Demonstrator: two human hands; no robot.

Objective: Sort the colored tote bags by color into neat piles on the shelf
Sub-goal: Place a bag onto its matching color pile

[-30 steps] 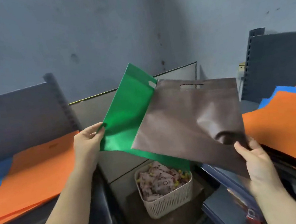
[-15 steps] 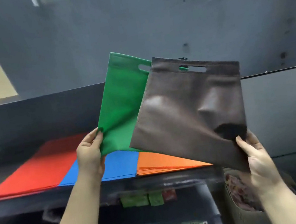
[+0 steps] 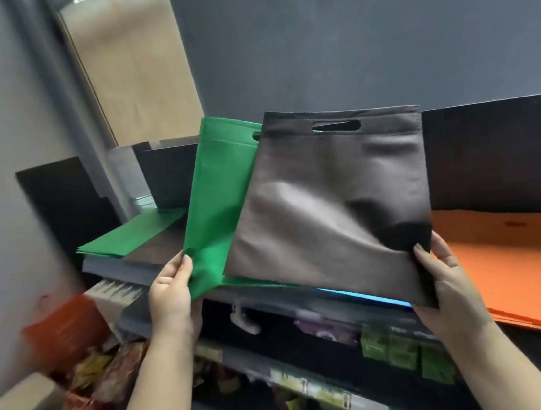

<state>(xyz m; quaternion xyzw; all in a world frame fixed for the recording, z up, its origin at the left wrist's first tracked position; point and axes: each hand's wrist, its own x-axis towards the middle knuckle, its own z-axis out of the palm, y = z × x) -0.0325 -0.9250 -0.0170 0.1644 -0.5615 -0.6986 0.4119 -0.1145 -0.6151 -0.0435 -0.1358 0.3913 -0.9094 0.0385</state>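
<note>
Two hands pinch upright bags, handles upward: left (image 3: 171, 295) green bag (image 3: 215, 212), right (image 3: 444, 285) brown bag (image 3: 324, 204).

Held up: 1 flat green non-woven tote bag (image 3: 216, 219) and 1 flat brown non-woven tote bag (image 3: 326, 218), 2 hands in view, left hand (image 3: 171, 295) and right hand (image 3: 448, 288). On the dark metal shelf (image 3: 275, 302): 1 green bag pile (image 3: 128, 235), 1 brown bag pile (image 3: 159, 248), 1 orange bag pile (image 3: 524, 261), plus 1 blue strip (image 3: 364, 297) showing under the brown bag. Bags per pile can't be counted.
</note>
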